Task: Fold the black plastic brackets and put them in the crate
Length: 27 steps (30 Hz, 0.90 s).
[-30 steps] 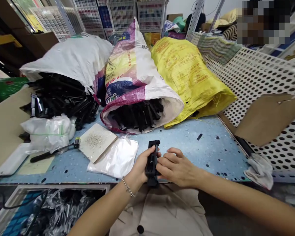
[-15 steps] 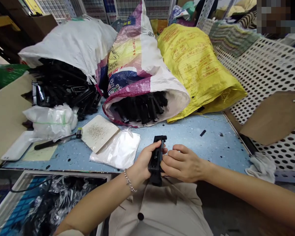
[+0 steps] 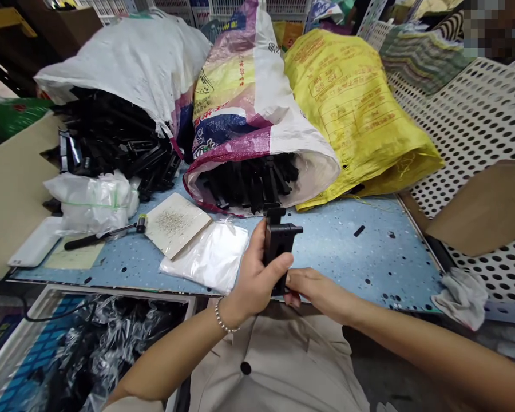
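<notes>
A black plastic part [image 3: 282, 239] stands nearly upright in front of my body, above the table's front edge. It has a slim piece sticking up at the top and a short round peg pointing right. My left hand [image 3: 254, 273] is wrapped round it from the left, thumb across its face. My right hand [image 3: 312, 288] has its fingers closed at the part's lower end; the fingertips are partly hidden behind it. A clear plastic bag stack [image 3: 217, 257] lies just left of my left hand, partly under a beige square board [image 3: 175, 226] covered with tiny bits.
Behind are a white sack [image 3: 133, 63] and a printed sack [image 3: 236, 123], both spilling black parts, and a yellow sack [image 3: 352, 109]. At left lie a black-handled tool [image 3: 86, 242] and wrapped bags [image 3: 94, 200]. Below stands a crate [image 3: 47, 297]; a perforated panel [image 3: 498, 114] borders the right.
The black part has been tilted more upright and raised slightly, with its slim top piece now showing. My left thumb has moved lower across it, and my right hand has shifted to its bottom end.
</notes>
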Motion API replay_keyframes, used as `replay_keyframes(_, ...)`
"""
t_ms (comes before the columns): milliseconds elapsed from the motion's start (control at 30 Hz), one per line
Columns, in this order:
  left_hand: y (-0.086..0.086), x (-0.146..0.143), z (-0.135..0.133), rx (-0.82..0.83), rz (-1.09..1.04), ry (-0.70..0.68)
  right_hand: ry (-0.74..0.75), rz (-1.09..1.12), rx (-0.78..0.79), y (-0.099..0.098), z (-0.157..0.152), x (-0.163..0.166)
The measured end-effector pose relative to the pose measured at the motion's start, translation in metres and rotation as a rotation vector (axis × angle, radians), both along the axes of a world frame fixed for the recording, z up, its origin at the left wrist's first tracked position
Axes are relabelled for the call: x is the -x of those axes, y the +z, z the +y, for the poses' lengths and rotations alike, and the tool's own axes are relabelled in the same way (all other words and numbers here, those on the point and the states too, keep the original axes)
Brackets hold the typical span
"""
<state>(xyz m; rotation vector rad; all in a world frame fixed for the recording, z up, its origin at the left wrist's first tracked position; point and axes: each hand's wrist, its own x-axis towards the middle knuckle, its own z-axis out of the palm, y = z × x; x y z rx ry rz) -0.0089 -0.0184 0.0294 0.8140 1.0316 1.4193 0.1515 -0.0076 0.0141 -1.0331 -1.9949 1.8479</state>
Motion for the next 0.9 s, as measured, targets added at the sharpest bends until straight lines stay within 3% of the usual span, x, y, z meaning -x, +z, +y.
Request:
replay_keyframes(67,-0.001,0.002,0.004,0.093,-0.041,-0.053,0.047,-0.011,-0.063,0.004,0.005,-0.003)
replay_keyframes(100,-0.004,0.002,0.007,0.156,-0.1,-0.068,0.065,-0.028,-0.222,0.006,0.008,-0.005)
replay_keyframes(233,-0.016,-0.002,0.016,0.302,-0.303,-0.118,0.193,-0.137,-1.109,0.005,0.014,-0.011)
replay_keyframes(300,-0.019,-0.004,0.016,0.34,-0.312,-0.146,0.259,-0.147,-1.321,0.002,0.014,-0.011)
replay_keyframes(367,-0.02,-0.005,0.015,0.339,-0.272,-0.131,0.242,-0.119,-1.257,-0.001,0.011,-0.008)
replay_keyframes(500,-0.021,-0.003,0.012,0.224,-0.137,-0.051,0.131,-0.126,-0.544,-0.006,0.005,-0.004)
replay_keyframes(567,-0.024,-0.003,0.013,0.212,-0.123,-0.043,0.131,-0.141,-0.33,-0.008,0.004,-0.004)
replay_keyframes(600,-0.025,-0.002,0.014,0.227,-0.141,-0.048,0.134,-0.148,-0.353,-0.009,0.004,-0.004)
replay_keyframes(733,-0.029,-0.002,0.017,0.335,-0.281,-0.121,0.17,-0.183,-0.864,-0.001,0.01,-0.009)
replay_keyframes(767,-0.031,-0.002,0.018,0.357,-0.291,-0.131,0.207,-0.186,-0.919,0.003,0.015,-0.01)
replay_keyframes(833,-0.037,-0.004,0.021,0.371,-0.265,-0.103,0.258,-0.192,-0.862,0.011,0.033,-0.01)
replay_keyframes(900,-0.047,-0.011,0.025,0.361,-0.258,-0.061,0.175,-0.285,-0.739,0.015,0.062,-0.005)
